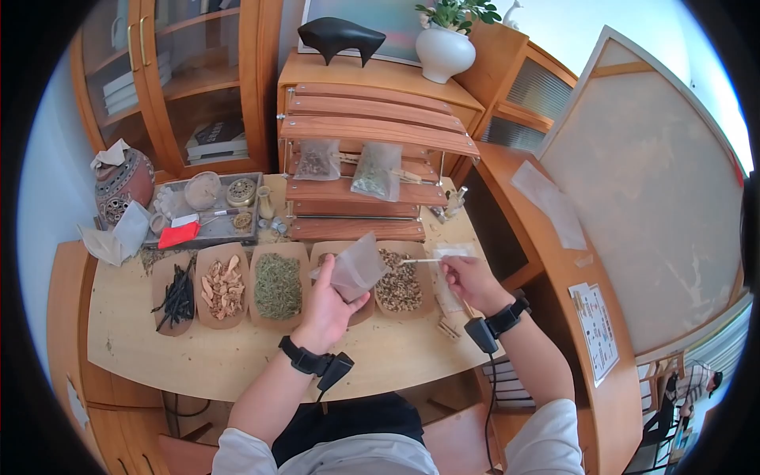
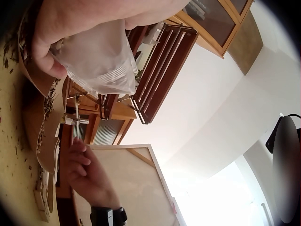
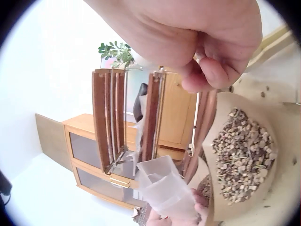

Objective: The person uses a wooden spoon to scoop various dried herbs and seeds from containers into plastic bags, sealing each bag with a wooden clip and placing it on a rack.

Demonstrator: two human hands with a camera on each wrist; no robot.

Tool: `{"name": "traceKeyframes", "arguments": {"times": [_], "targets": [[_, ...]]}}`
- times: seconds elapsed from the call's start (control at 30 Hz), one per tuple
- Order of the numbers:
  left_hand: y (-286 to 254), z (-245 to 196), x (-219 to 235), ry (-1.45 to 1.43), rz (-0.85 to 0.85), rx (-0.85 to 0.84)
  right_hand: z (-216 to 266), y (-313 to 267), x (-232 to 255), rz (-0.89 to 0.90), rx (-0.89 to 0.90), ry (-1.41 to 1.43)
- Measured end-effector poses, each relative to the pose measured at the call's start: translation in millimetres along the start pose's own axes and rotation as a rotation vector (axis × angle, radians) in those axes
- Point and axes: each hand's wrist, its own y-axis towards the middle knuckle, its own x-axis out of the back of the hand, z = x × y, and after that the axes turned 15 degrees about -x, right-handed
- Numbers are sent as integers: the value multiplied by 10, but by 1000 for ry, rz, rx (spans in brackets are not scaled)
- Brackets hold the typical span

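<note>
My left hand (image 1: 324, 313) holds a translucent pouch (image 1: 360, 267) between thumb and fingers, its mouth gaping in the right wrist view. My right hand (image 1: 473, 285) pinches the handle of a long thin spoon (image 1: 426, 260). The spoon's small tip (image 3: 190, 149) carries some bits and points toward the pouch, apart from it. Beneath the spoon is a brown boat-shaped tray of chopped, mixed pale and dark pieces (image 3: 244, 160). Another tray (image 1: 362, 315) lies partly hidden under the pouch and left hand.
Further left stand trays of green dried herb (image 1: 277, 286), pale slices (image 1: 223, 286) and dark strips (image 1: 173, 301). Behind them a slatted wooden rack (image 1: 356, 190) bears two filled pouches (image 1: 377, 171). A grey tray (image 1: 249, 229) with small vessels sits at the back left.
</note>
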Motion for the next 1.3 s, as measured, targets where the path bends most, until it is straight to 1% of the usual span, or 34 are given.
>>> {"name": "traceKeyframes", "arguments": {"times": [0.03,0.13,0.23,0.33,0.43,0.47,0.57,0.6,0.7,0.83,0.93,1.13,1.23,1.3], "targets": [[-4,5,-14,15,-13,-3,59,-53,-34,4,21,0],[-2,13,1,10,5,6,212,-305,-247,46,161,-125],[-18,-12,-28,-1,10,13,263,-562,-490,-40,273,-273],[-11,-7,-5,-8,20,-4,256,-563,-406,-179,392,-244],[-25,-20,-16,-10,21,-2,147,-276,-72,-324,379,-349],[-20,-18,-14,-11,13,2,81,-197,16,-381,394,-441],[-8,-4,-14,-8,-6,9,-101,-71,175,-416,366,-624],[-10,-6,-18,-5,-9,7,-157,-27,196,-403,351,-637],[2,14,-1,-3,-6,3,-221,-40,71,-263,213,-492],[8,2,-10,-3,-9,12,-307,72,21,-132,47,-317],[-3,-14,-22,3,0,11,-328,144,53,-88,-31,-249],[-5,-11,-15,0,4,6,-281,93,70,10,-88,-6],[10,7,20,-23,9,8,-177,68,76,-6,-48,-4],[16,8,30,-23,14,7,-55,17,40,18,-23,21]]}}
